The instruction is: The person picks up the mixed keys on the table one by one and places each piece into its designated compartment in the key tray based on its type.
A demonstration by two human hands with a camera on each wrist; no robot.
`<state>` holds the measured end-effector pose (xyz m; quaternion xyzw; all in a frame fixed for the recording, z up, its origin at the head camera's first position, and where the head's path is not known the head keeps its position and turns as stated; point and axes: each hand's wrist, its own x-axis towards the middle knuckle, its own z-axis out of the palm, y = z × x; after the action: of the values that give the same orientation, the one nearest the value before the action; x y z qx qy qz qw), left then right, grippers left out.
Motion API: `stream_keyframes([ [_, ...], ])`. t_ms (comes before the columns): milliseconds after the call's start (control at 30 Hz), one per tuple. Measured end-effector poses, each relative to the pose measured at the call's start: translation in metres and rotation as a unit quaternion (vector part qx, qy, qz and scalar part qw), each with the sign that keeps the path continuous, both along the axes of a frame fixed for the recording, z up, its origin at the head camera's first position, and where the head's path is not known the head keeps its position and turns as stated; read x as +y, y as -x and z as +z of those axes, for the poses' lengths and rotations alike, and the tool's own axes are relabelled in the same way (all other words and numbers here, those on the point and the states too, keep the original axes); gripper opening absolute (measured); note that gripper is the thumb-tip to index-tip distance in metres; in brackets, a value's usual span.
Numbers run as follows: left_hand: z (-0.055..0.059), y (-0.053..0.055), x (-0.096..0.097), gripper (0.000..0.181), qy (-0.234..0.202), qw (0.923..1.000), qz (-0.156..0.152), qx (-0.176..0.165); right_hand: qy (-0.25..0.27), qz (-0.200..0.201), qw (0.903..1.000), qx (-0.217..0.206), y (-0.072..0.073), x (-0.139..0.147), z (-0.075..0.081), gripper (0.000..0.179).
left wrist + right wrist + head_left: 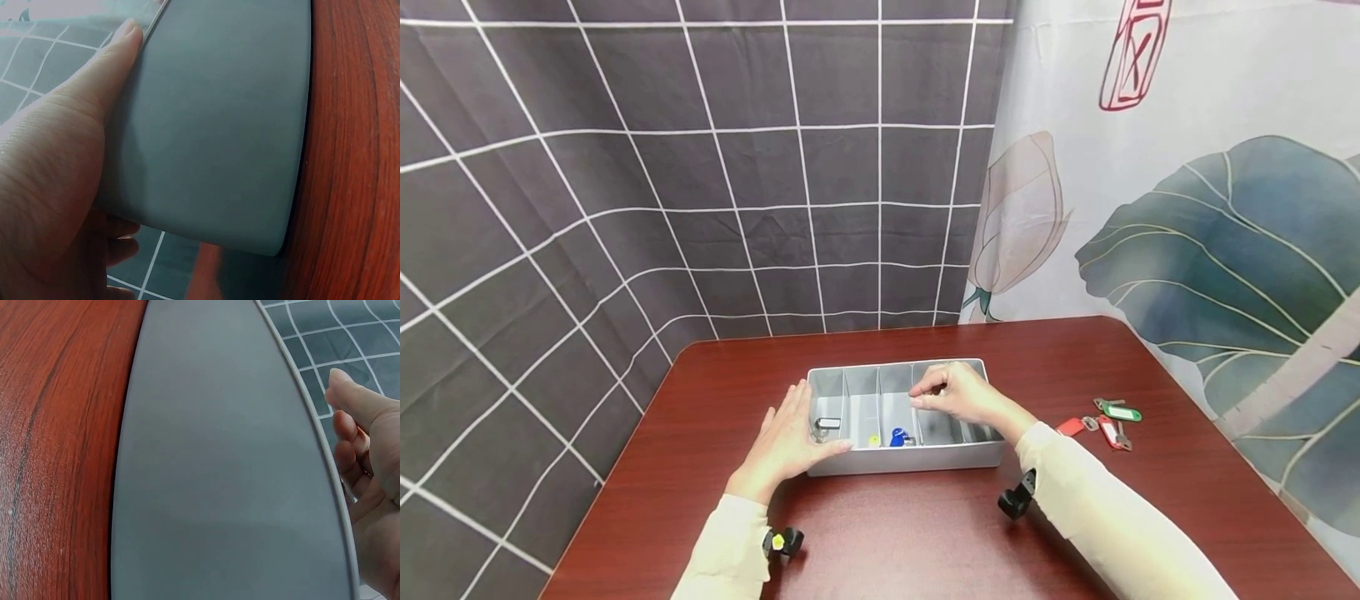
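A grey divided tray (906, 459) lies crosswise on the table. My left hand (786, 442) rests on its left end, the straight thumb along the front rim and the fingers against the side wall. Over the right-middle compartments hovers my right hand (958, 393). Its thumb and fingers are loosely bent, and I see nothing between them. The leftmost compartment has a key with a black-edged tag (828, 423). Beside it, a yellow tag (874, 440) shows in the second compartment, and a blue-tagged key (898, 437) lies in the third. My right hand partly covers the compartments further right.
On the table (880, 533), right of the tray, lie a green-tagged key (1122, 412) and two red key tags, one nearer the tray (1071, 427) and one further right (1108, 432). A dark gridded cloth (737, 167) and a flower-patterned cloth (1045, 83) hang behind.
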<state>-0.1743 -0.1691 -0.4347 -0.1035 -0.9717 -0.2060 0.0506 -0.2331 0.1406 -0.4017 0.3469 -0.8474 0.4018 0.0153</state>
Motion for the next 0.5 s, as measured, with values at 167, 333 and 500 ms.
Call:
stream_keyframes([
  [167, 0.001, 0.001, 0.0, 0.121, 0.007, 1.0, -0.002, 0.005, 0.023, -0.014, 0.9996, 0.001, -0.002, 0.009, 0.004, 0.014],
  [333, 0.002, 0.0, 0.0, 0.122, 0.009, 1.0, 0.0, 0.004, 0.035, -0.038, 0.9987, -0.005, -0.004, 0.024, 0.01, 0.018],
  [500, 0.002, -0.001, 0.0, 0.122, 0.005, 1.0, 0.0, 0.002, 0.039, -0.065, 0.9971, 0.011, -0.006, 0.04, 0.014, 0.019],
])
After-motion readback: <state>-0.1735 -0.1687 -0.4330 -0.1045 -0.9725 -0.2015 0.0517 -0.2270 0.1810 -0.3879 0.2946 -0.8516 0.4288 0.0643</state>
